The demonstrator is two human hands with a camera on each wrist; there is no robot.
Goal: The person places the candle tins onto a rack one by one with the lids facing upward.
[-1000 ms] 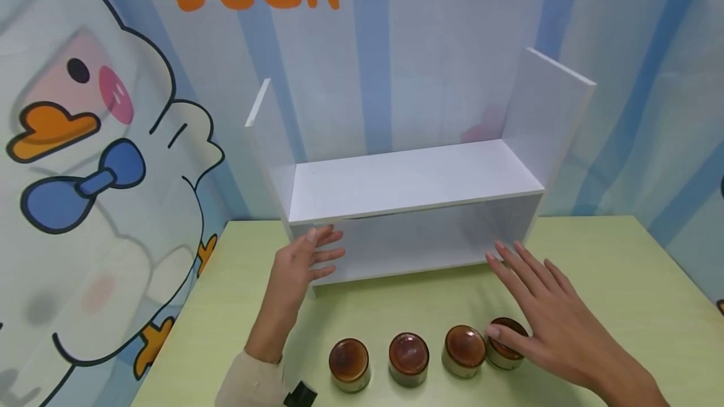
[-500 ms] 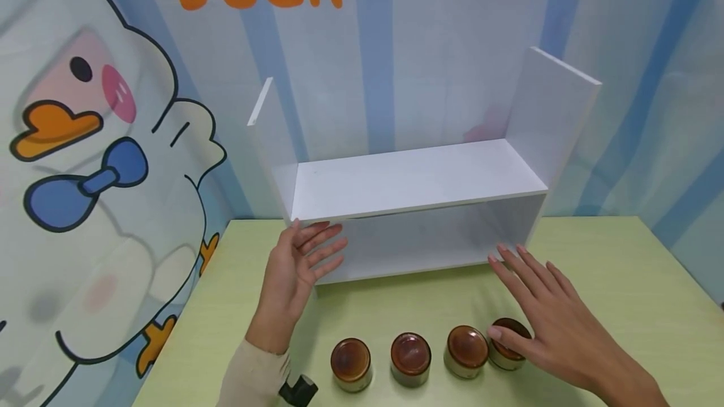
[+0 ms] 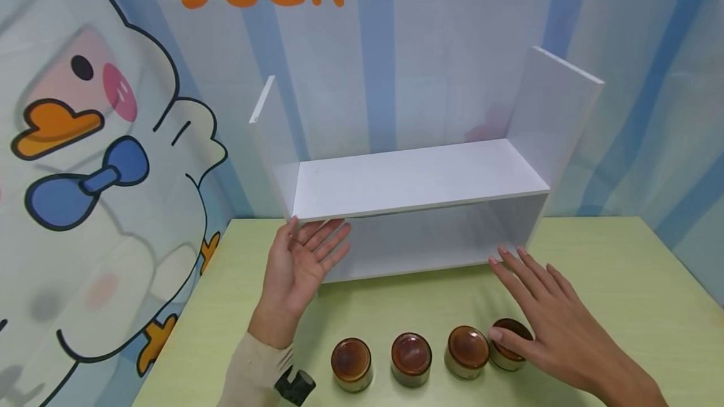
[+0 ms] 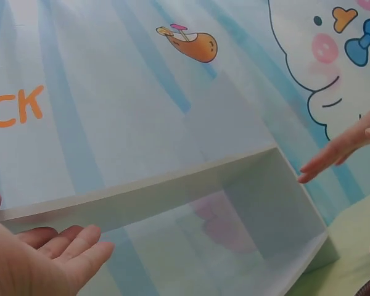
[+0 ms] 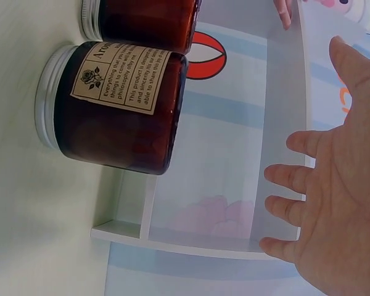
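Observation:
A white shelf unit [image 3: 421, 178] with two side panels and two boards stands at the back of the table. My left hand [image 3: 300, 265] has its palm turned up and fingers extended at the unit's left front corner, by the upper board's edge; whether it touches is unclear. Several amber glass jars [image 3: 351, 362] form a row in front, standing upside down on silver lids, as the labelled jar [image 5: 120, 108] in the right wrist view shows. Over the rightmost jar [image 3: 511, 339] my right hand [image 3: 557, 322] spreads, fingers extended and holding nothing. Its thumb partly covers that jar.
Behind the pale green table [image 3: 616, 287] hangs a blue-and-white striped backdrop [image 3: 441, 49] with cartoon ducks. The shelf unit's side panels rise above its upper board. A black strap device [image 3: 295, 387] sits at my left wrist.
My left hand has turned its palm upward and opened its fingers, rising slightly toward the upper board's edge. The right hand, the jars and the shelf unit have stayed put.

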